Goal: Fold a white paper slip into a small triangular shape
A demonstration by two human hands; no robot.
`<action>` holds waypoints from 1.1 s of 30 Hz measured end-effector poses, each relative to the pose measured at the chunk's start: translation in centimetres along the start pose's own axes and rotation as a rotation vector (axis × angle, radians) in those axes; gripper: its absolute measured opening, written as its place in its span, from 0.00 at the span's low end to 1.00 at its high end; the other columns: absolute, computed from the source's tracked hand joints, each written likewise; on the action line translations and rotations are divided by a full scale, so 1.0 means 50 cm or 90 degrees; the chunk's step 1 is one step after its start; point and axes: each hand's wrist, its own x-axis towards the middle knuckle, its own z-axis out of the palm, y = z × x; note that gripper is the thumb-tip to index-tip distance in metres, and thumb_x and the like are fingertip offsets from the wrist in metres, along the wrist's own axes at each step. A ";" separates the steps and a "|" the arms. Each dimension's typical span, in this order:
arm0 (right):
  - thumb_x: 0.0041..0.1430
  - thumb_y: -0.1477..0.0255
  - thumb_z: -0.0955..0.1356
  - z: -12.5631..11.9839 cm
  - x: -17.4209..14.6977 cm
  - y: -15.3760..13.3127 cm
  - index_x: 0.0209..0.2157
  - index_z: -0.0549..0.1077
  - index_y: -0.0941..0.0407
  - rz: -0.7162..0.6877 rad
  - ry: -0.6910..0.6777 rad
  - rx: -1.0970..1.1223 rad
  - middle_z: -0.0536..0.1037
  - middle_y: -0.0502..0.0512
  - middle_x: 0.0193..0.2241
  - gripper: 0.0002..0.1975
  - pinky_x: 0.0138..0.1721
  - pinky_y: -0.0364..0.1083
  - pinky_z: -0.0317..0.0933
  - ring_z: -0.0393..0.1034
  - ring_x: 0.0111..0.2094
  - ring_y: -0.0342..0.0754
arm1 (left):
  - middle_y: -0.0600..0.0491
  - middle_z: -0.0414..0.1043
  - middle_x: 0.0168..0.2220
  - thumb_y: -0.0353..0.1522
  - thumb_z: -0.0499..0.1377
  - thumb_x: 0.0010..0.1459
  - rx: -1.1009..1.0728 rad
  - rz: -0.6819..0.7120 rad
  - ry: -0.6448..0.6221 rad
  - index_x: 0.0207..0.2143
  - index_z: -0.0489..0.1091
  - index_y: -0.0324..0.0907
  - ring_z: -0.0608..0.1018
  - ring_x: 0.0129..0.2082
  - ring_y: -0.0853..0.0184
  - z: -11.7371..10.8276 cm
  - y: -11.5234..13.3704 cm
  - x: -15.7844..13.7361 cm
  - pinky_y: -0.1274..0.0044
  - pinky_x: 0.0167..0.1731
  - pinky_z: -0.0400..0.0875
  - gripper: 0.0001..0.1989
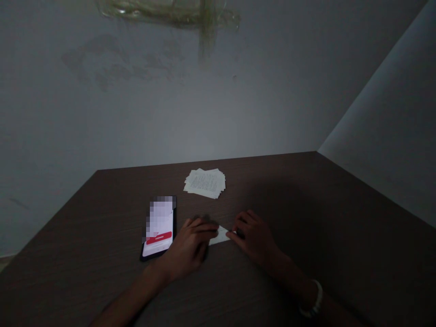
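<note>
A small piece of white paper (220,235), coming to a folded-looking point on the right, lies on the dark table between my hands. My left hand (190,243) grips its left part, with the fingers bent over the top edge and covering that side. At the right tip, my right hand (254,236) pinches the paper between thumb and fingers. A pale bracelet (315,299) circles my right wrist. Just left of my left hand, a phone (158,227) lies face up with its screen lit and a red button showing.
Beyond my hands, a loose stack of printed paper pieces (205,183) sits on the brown wooden table (119,190). A grey wall (211,113) with peeling tape rises along the far edge. Another wall (391,136) borders the table on the right.
</note>
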 end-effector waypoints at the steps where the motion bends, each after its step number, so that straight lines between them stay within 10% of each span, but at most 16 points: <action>1: 0.54 0.70 0.73 0.000 0.000 0.000 0.29 0.73 0.56 0.001 0.002 0.000 0.74 0.52 0.33 0.06 0.41 0.49 0.62 0.66 0.39 0.51 | 0.49 0.73 0.50 0.23 0.52 0.56 0.003 0.001 0.005 0.47 0.71 0.42 0.70 0.50 0.57 0.001 0.000 0.000 0.62 0.47 0.61 0.18; 22: 0.56 0.70 0.72 0.010 -0.006 0.010 0.33 0.74 0.55 -0.055 0.037 -0.057 0.74 0.54 0.35 0.05 0.41 0.49 0.60 0.65 0.39 0.52 | 0.48 0.74 0.46 0.28 0.51 0.61 0.102 0.148 -0.038 0.38 0.73 0.40 0.72 0.43 0.59 -0.007 -0.001 -0.010 0.66 0.41 0.61 0.11; 33: 0.60 0.77 0.67 -0.009 -0.018 -0.004 0.45 0.72 0.52 -0.331 -0.068 -0.081 0.74 0.53 0.41 0.13 0.41 0.48 0.54 0.63 0.41 0.50 | 0.48 0.74 0.45 0.28 0.52 0.60 0.119 0.135 -0.021 0.39 0.74 0.41 0.72 0.41 0.59 -0.008 0.007 -0.012 0.65 0.40 0.62 0.11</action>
